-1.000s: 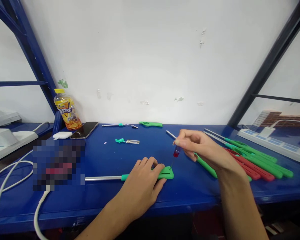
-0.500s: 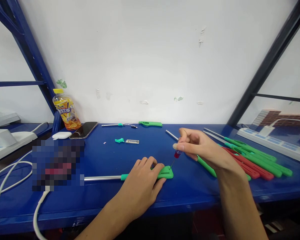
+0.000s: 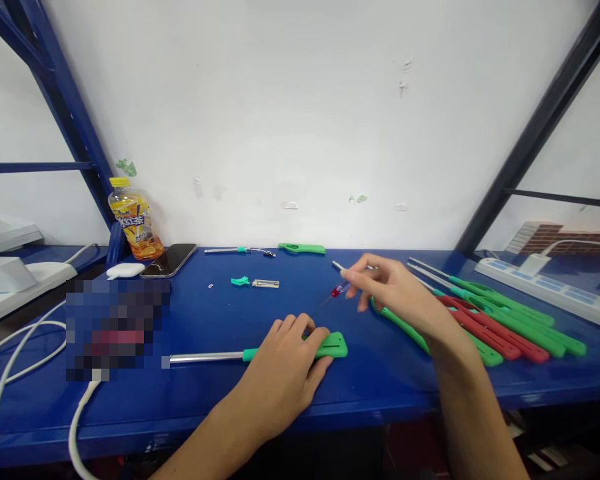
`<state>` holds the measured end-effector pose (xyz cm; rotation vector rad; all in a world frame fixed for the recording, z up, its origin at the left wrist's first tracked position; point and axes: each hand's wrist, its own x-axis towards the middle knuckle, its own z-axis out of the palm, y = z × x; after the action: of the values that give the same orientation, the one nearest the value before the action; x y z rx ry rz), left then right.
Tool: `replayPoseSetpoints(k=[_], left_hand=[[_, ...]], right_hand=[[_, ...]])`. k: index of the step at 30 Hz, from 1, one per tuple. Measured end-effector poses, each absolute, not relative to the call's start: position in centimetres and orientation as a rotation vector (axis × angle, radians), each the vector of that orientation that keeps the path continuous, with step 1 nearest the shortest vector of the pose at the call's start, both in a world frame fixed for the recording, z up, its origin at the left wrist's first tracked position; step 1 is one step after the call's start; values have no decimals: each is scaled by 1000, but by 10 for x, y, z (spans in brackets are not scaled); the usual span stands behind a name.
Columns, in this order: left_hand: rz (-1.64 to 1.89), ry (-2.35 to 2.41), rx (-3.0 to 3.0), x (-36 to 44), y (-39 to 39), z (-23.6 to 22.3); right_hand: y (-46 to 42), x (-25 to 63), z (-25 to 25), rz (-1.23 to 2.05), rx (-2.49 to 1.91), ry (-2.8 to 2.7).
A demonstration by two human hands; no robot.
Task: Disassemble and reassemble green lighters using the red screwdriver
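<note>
My left hand (image 3: 290,360) is closed over the green handle of a long-nosed lighter (image 3: 334,345), pressing it to the blue tabletop; its metal tube points left. Held in the fingers of my right hand (image 3: 385,287) is a small screwdriver (image 3: 337,291) with a clear and red handle. The thin shaft slants down to the left, its tip above the table and apart from the lighter. Beyond my left hand lie a teal trigger piece (image 3: 239,281) and a clear fuel tank (image 3: 266,284). At the back are a metal tube with wires (image 3: 227,251) and a green handle shell (image 3: 304,249).
Several green and red lighters (image 3: 510,320) lie fanned out on the right, beside a white power strip (image 3: 550,287). To the left stand a drink bottle (image 3: 136,223), a phone (image 3: 170,260), a white case (image 3: 125,271) and white cables (image 3: 75,427).
The screwdriver has come off the end of the lighter handle; my right hand has lifted it up and tilted it flatter. My left hand stays in place on the lighter.
</note>
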<state>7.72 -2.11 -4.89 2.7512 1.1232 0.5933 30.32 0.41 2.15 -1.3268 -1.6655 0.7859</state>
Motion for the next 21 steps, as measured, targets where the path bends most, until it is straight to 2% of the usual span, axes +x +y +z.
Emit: replayPoseSetpoints(k=[8, 21], left_hand=[[566, 1133, 2753, 78, -22, -48], [555, 1092, 2720, 75, -24, -44]], right_hand=[[21, 309, -5, 507, -1724, -2071], [14, 302, 3, 348, -1750, -2128]])
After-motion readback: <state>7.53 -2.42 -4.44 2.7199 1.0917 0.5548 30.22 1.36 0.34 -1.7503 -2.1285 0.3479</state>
